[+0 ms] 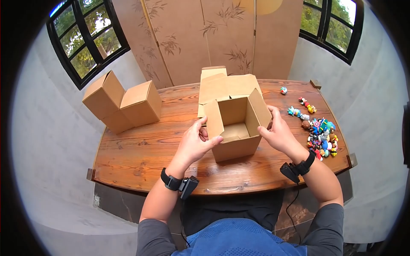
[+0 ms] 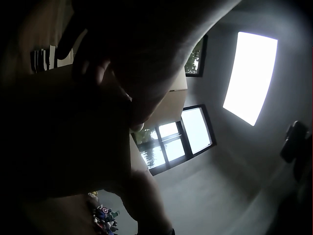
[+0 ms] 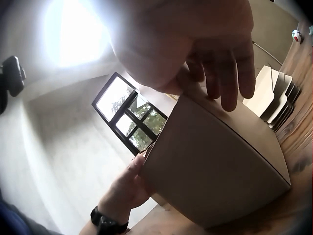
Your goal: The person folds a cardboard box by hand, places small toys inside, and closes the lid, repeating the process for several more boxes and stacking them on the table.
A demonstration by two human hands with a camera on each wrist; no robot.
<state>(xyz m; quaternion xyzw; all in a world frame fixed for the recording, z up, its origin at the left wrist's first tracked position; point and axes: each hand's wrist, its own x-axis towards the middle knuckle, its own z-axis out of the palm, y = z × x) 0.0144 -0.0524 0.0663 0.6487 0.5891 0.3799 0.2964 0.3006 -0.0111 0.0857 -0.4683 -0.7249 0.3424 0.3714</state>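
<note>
An open cardboard box (image 1: 237,149) stands on the table in front of the person, its flaps raised at left and right. The left hand (image 1: 197,143) holds the box at its left side, thumb at the near corner and fingers behind the left flap (image 1: 214,119). At the other side, the right hand (image 1: 279,132) pinches the right flap (image 1: 259,110), thumb on the near edge and fingers outside. The right wrist view shows the right hand's fingers (image 3: 226,81) along the box wall (image 3: 210,166). In the dark left wrist view, the left hand (image 2: 142,73) overlaps the box.
Flattened cardboard boxes (image 1: 228,85) lie stacked behind the open box. Folded boxes (image 1: 141,102) stand at the wooden table's (image 1: 149,160) back left. A heap of small toy figures (image 1: 322,138) lies at the right, with a few others (image 1: 307,104) and a small ball-like toy (image 1: 283,90) farther back.
</note>
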